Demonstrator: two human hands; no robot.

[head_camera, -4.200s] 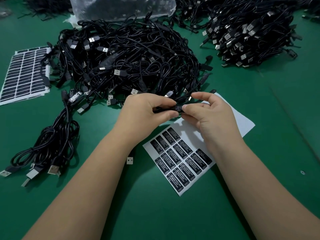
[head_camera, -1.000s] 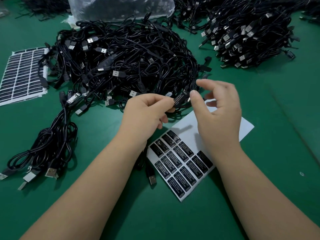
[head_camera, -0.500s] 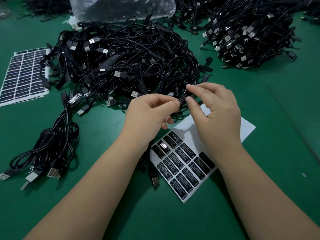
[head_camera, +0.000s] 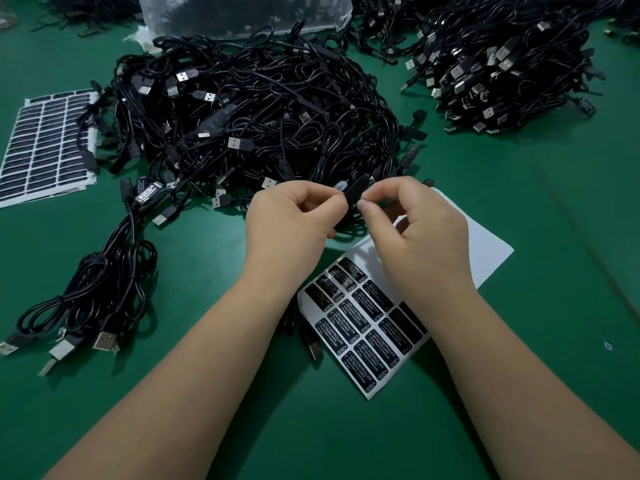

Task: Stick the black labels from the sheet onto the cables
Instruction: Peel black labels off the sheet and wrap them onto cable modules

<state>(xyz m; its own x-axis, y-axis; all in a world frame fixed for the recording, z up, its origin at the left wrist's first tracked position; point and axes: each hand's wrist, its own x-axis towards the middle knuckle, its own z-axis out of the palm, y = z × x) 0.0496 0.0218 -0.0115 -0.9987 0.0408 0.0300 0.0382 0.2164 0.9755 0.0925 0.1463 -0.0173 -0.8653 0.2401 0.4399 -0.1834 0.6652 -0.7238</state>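
Work surface was a green mat (head_camera: pixel 519 209), smooth and matte, filling the whole view; no walls visible. Both hands met above the near edge of the big loose cable pile (head_camera: pixel 249 109). The left hand (head_camera: pixel 291 223) and right hand (head_camera: pixel 419 233) each pinched, thumb against forefinger, a small black rectangular controller block (head_camera: pixel 356 190) on one cable; grip narrow, fingertips of both hands nearly touching across it. Label text on the block could not be read from this angle.

Just below the grip, partly under the right wrist, lay the label sheet (head_camera: pixel 485 251): glossy white backing, upper part bare, lower part carrying black rounded-rectangle labels (head_camera: pixel 367 337) with white print. A USB plug (head_camera: pixel 313 348) lay beside its left edge.

Left of the grip: a small bundle of cables (head_camera: pixel 100 289), one bearing a label, metal plugs at the ends. Far left, a full label sheet stack (head_camera: pixel 45 143). Beyond and right, a neater cable heap (head_camera: pixel 502 64); beyond, a clear plastic bag (head_camera: pixel 242 12).

Versus 0.5 s before: the right fingers had curled in tighter; the block stood more on edge.
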